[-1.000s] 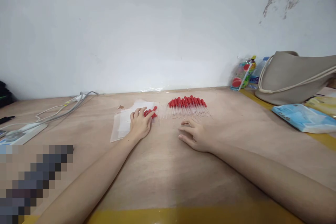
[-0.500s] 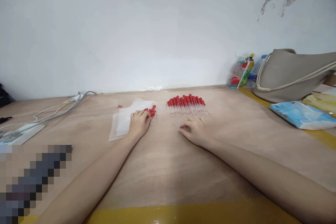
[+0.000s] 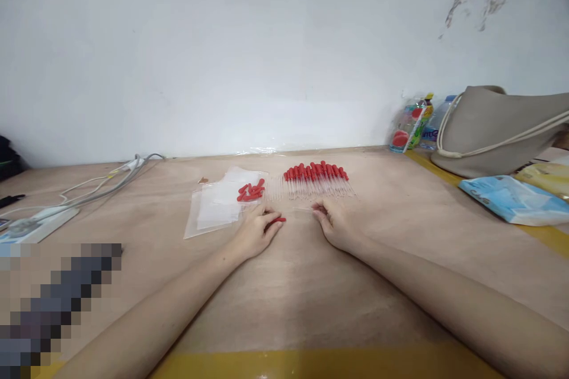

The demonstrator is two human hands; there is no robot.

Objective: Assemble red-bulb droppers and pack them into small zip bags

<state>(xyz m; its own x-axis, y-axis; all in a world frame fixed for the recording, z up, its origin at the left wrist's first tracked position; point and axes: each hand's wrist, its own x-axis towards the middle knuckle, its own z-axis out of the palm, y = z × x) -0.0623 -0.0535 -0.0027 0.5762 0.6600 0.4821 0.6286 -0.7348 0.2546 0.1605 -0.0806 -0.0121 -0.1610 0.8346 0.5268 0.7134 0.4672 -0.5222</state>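
caps (image 3: 255, 195) on sheets (image 3: 217, 207) | capped tubes (image 3: 316, 175) right | bag (image 3: 498, 130) far right

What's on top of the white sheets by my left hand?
Small, elongated, rubbery-looking red caps lie on the thin, flat white sheets, near their right edge. Anything beneath is covered.

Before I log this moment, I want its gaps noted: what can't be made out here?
Head view:
Held red piece: its inner end, hidden by the left hand.
Held clear rod: its right end, hidden by the right hand.
Bare clear rods: too faint to count.
Dark item, lower left: pixelated, cut off by the left edge.
Grey bag: right side, cut off by the right edge.
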